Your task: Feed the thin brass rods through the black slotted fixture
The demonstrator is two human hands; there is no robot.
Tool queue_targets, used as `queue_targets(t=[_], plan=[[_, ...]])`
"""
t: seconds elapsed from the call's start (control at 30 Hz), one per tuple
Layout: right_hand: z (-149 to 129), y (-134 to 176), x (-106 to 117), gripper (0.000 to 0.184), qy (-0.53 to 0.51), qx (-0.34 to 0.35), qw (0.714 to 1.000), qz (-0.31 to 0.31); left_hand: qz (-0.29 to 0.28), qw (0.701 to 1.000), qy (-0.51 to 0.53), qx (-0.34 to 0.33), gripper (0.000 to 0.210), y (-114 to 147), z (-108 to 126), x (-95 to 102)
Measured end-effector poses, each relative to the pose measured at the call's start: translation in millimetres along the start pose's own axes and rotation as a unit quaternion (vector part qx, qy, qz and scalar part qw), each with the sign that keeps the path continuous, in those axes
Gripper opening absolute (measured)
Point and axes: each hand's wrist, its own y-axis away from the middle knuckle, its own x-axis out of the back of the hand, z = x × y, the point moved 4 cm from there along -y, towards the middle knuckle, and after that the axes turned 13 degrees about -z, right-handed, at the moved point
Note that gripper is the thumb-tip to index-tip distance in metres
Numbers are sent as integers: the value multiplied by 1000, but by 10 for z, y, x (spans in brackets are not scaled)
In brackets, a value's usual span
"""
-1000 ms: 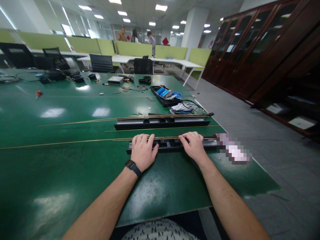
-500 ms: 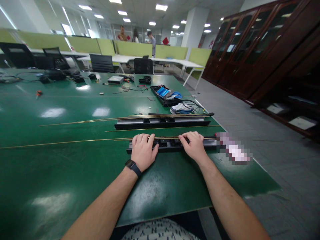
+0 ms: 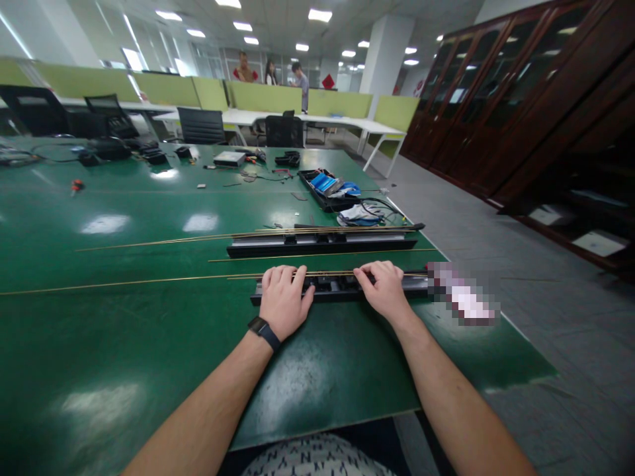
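Note:
A long black-and-silver rail [image 3: 327,297] lies crosswise on the green table in front of me. Thin brass-coloured rods [image 3: 330,272] run along its far side, and one reaches far out to the left. My left hand [image 3: 285,297], with a dark watch on the wrist, is wrapped over the rail's left part, fingers on the far side and thumb on the near side. Thumb and forefinger of my right hand [image 3: 384,287] are pinched together at the rods, right of the rail's middle. The fingertips' exact contact is partly hidden.
A second rail [image 3: 322,249] with rods lies just beyond, and a loose rod [image 3: 278,256] between the two. Farther back are a black tray [image 3: 317,192] of blue items and gloves [image 3: 362,215]. A blurred-out object [image 3: 464,297] lies right, near the table edge.

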Motion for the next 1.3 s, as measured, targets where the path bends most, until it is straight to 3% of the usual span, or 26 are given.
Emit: queue_targets(t=[1.3], plan=[[-36, -7, 7, 33, 2, 5, 1000, 3, -1, 1000, -7, 2, 41, 1, 7, 1]])
